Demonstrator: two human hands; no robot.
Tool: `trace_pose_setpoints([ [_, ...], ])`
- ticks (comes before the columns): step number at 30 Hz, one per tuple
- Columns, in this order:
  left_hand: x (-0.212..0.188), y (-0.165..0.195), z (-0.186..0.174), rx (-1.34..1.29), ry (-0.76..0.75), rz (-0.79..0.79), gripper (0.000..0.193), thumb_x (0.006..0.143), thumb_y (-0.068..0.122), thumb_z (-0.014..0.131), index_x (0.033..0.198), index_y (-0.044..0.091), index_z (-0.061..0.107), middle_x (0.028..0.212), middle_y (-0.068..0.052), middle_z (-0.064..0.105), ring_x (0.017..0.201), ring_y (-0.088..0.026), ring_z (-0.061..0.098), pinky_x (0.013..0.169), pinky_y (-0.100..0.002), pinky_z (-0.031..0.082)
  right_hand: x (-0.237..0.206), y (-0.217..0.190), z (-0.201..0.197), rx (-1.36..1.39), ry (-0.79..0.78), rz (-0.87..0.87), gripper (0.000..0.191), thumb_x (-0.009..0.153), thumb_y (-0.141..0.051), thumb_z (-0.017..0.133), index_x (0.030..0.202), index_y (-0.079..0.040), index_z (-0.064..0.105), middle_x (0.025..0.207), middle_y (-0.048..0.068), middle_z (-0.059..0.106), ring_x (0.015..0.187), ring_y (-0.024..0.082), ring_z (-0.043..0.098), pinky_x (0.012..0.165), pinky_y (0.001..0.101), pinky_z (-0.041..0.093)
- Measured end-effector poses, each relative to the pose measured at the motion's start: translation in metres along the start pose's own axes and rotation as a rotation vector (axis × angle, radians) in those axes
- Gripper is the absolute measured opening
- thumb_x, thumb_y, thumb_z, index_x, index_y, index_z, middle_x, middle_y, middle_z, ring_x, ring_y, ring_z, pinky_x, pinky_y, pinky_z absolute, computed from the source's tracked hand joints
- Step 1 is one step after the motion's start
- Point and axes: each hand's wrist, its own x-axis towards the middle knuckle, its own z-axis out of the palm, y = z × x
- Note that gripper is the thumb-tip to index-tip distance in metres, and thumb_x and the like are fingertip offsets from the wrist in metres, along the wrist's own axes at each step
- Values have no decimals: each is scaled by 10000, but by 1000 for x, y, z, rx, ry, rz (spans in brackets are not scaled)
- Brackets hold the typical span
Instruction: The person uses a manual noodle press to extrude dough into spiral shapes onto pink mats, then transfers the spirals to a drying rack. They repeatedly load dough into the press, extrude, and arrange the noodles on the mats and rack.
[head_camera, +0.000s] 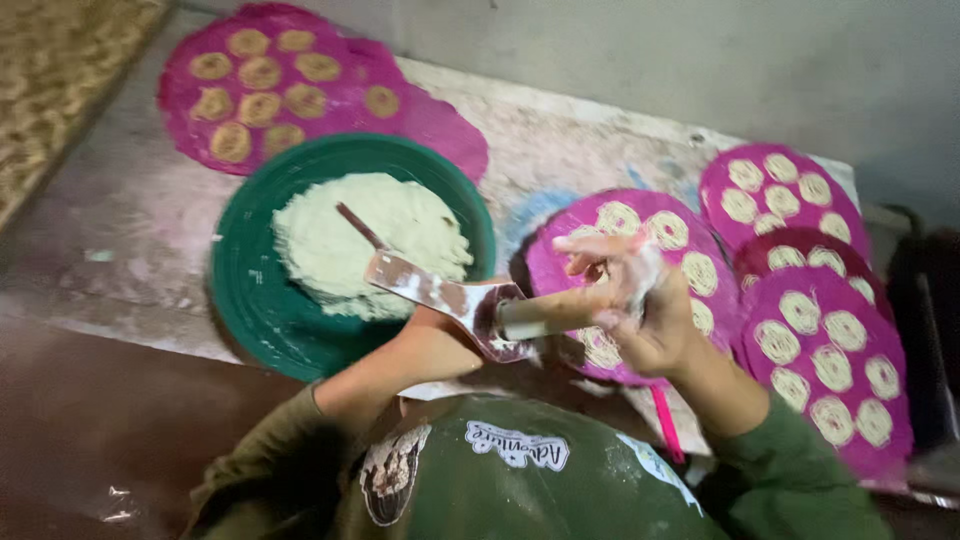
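Wooden press (470, 305) hides the left hand (435, 345), grip unclear; blurred right hand (640, 310) clasps its handle.

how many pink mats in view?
5. One far left behind the green bowl, at; one under the hands; three stacked at right. More may be hidden in the stack.

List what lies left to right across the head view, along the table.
Woven mat → pink tray with dough coils → green bowl of dough → left hand → right hand over a pink tray → stacked pink trays.
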Motion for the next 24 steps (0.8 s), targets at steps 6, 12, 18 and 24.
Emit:
trace_pose_setpoints([
  [6,51,-1,62,-274,-225,-152,506,719,234,780,1194,119,649,1090,-101,736,996,-173,713,820,-342,579,-9,-44,-7,-443,-36,-257,508,1034,-263,673,1489,-222,451,1398,215,616,1260,372,677,1069,425,574],
  [12,109,4,73,135,-163,412,502,853,211,797,1325,110,657,1322,-95,693,1246,-224,645,1059,-352,487,-53,-38,-77,-64,-26,222,841,1141,-589,532,1683,-102,112,1702,287,227,1581,381,248,1236,530,287],
  [18,130,14,84,-203,-173,226,763,706,331,877,1386,88,632,1573,-162,466,1430,-339,480,1181,-395,388,-103,20,-158,550,-638,1205,884,870,-751,446,1479,-113,391,1354,181,515,1205,269,515,990,421,452],
  [24,151,-26,124,-1847,-159,576,1062,806,725,734,1596,97,402,1476,-138,537,1470,-334,479,1254,-534,393,-126,46,-148,563,-630,1452,987,641,-860,368,1308,-164,582,1030,96,710,859,193,687,748,351,572],
])
